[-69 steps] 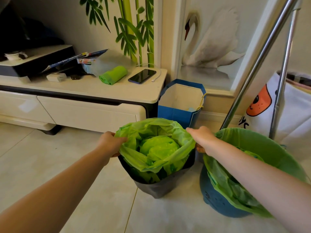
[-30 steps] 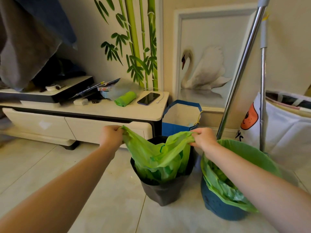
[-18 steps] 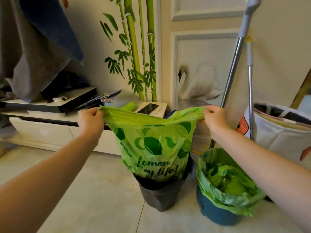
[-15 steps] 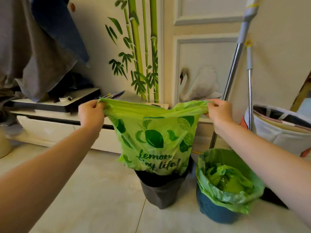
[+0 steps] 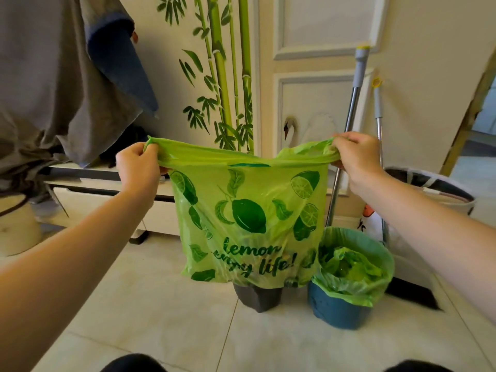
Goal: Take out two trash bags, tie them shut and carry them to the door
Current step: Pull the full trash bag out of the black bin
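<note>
A green trash bag (image 5: pixel 249 218) printed with lemons and lettering hangs stretched in front of me. My left hand (image 5: pixel 138 167) grips its top left corner and my right hand (image 5: pixel 355 157) grips its top right corner. Its bottom hangs just over the dark grey bin (image 5: pixel 257 298) on the floor. To the right stands a blue bin (image 5: pixel 335 311) lined with a second green trash bag (image 5: pixel 351 267), its rim folded over the edge and crumpled green plastic inside.
Two metal mop poles (image 5: pixel 349 124) lean on the wall behind the blue bin. A white fabric basket (image 5: pixel 440 194) stands at the right. A low white cabinet (image 5: pixel 102 200) and hanging grey clothes (image 5: pixel 53 84) fill the left. Tiled floor (image 5: pixel 166 312) lies in front.
Both hands have lifted the printed bag up out of the dark grey bin, pulling its top edge taut. The view has risen with it.
</note>
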